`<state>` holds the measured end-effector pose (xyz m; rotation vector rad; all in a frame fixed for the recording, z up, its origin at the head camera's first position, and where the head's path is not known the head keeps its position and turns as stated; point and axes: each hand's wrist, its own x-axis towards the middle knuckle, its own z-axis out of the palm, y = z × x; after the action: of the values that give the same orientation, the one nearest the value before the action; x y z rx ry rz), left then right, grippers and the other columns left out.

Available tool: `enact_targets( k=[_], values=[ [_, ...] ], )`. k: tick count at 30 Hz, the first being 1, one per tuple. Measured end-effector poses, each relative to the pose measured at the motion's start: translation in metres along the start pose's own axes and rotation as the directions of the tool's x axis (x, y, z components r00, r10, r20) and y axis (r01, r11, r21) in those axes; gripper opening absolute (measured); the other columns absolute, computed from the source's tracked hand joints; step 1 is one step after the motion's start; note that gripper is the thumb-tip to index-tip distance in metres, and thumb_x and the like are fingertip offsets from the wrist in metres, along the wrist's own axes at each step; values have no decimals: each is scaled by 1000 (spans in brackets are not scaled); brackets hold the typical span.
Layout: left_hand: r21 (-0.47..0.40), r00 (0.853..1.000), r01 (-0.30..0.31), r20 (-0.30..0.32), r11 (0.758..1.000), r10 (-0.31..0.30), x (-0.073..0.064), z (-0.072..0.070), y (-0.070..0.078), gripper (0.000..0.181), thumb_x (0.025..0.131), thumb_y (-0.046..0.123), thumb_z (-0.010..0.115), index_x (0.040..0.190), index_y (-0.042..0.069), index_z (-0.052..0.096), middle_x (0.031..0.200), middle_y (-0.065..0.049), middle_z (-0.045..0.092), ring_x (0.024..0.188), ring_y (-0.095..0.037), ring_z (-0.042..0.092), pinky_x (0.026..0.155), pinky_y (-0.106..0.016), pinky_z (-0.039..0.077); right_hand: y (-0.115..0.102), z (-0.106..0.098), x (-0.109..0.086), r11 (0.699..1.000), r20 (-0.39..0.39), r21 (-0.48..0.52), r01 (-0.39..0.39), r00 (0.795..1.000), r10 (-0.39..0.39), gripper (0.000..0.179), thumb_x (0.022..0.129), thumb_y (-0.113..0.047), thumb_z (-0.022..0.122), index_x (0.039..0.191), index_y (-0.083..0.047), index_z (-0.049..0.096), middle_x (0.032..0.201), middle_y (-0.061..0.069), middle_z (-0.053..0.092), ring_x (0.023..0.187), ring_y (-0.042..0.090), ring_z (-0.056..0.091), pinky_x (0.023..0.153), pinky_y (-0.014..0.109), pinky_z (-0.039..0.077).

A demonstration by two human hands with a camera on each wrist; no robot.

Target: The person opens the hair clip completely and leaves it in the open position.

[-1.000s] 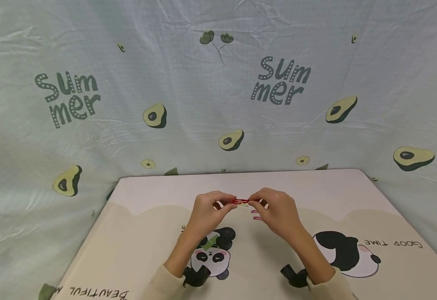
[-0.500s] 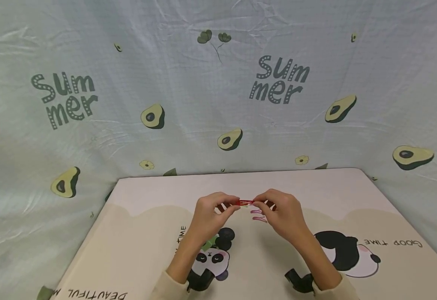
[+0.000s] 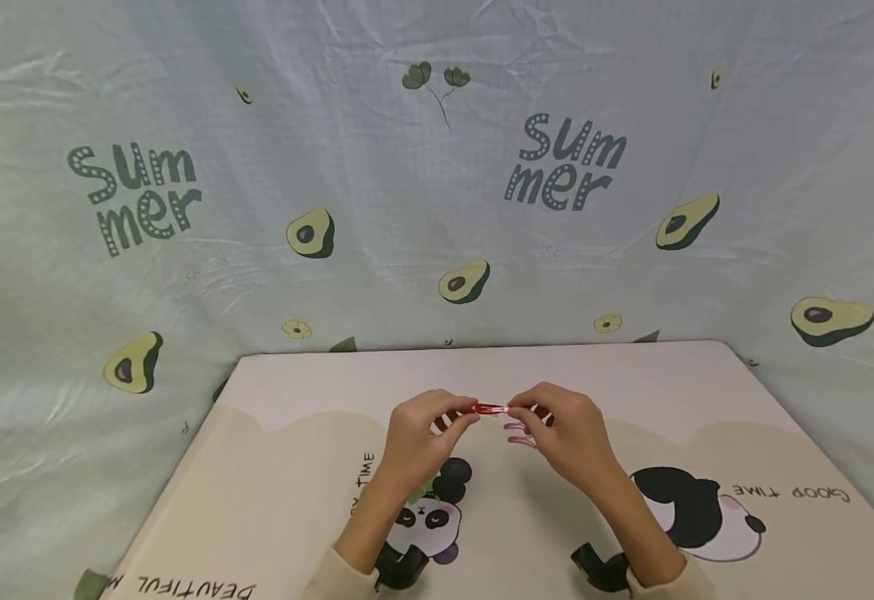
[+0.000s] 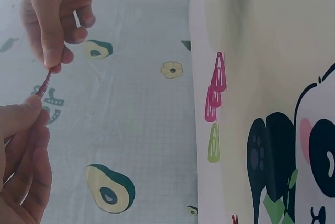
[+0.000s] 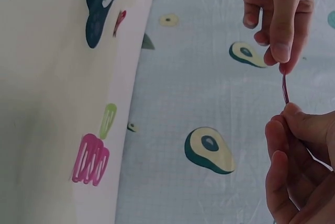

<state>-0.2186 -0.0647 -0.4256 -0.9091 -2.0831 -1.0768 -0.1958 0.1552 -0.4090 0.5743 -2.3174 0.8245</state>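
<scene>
Both hands hold one red snap hair clip [image 3: 491, 409] stretched between them above the far part of the table. My left hand [image 3: 425, 429] pinches its left end between thumb and index finger. The other end is pinched by my right hand [image 3: 560, 421], again thumb against index finger. In the left wrist view the clip [image 4: 45, 85] appears narrow and slanted, its ends hidden by fingertips. Three pink hair clips [image 4: 218, 80] lie overlapping on the table, with a light green hair clip [image 4: 213, 144] beside them. Another red hair clip [image 5: 120, 23] lies farther along.
The table [image 3: 279, 483] has a pale cover printed with pandas and lettering. Behind its far edge hangs a light curtain [image 3: 377, 167] with avocado and "summer" prints. A dark band [image 3: 597, 567] sits at the right wrist, another dark band [image 3: 402, 568] at the left.
Both hands have shifted slightly right, keeping hold of the red hair clip. The clip has turned so more of its flat side shows, and more of the pink hair clips is visible.
</scene>
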Motion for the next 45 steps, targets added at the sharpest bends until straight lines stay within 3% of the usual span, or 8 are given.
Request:
enact_targets(
  k=[11, 23, 29, 34, 45],
  values=[
    [85, 997, -72, -30, 994, 74, -2, 2, -1, 14, 86, 9, 83, 99, 7, 80, 85, -1, 77, 69, -9, 66, 60, -13, 53, 1, 4, -1, 1000, 5, 15, -27, 1000, 27, 10, 84, -11, 85, 92, -12, 79, 83, -3, 75, 66, 5, 61, 60, 21, 54],
    [159, 989, -108, -86, 981, 123, -4, 3, -3, 15, 85, 10, 84, 99, 6, 80, 84, 0, 76, 66, -7, 66, 59, -10, 51, -4, 10, 0, 998, -21, 46, -36, 999, 37, 11, 84, -11, 85, 94, -11, 79, 82, -3, 74, 65, 4, 58, 60, 20, 54],
    [179, 970, -174, -136, 968, 199, -4, 3, -4, 14, 83, 5, 84, 96, 5, 80, 82, -2, 76, 63, -8, 67, 57, -11, 52, -3, 11, -1, 995, -40, 104, 4, 999, 1, 11, 84, -7, 84, 93, -10, 78, 80, -3, 72, 62, 1, 55, 57, 20, 53],
    [184, 965, -193, -143, 964, 221, -3, 3, -5, 11, 85, 5, 83, 95, 5, 79, 82, -2, 76, 63, -8, 67, 58, -11, 52, -4, 10, -2, 988, -57, 147, 43, 998, -35, 12, 84, -5, 83, 94, -10, 77, 80, -3, 71, 61, 0, 55, 56, 21, 53],
    [250, 951, -241, -131, 938, 279, -2, -1, -3, 10, 84, 6, 83, 93, 7, 79, 80, 0, 76, 62, -7, 65, 57, -12, 51, 1, 10, -3, 983, -134, 84, 166, 979, -154, 21, 77, -2, 88, 93, -10, 77, 80, -4, 72, 61, 1, 52, 54, 16, 48]
  ],
)
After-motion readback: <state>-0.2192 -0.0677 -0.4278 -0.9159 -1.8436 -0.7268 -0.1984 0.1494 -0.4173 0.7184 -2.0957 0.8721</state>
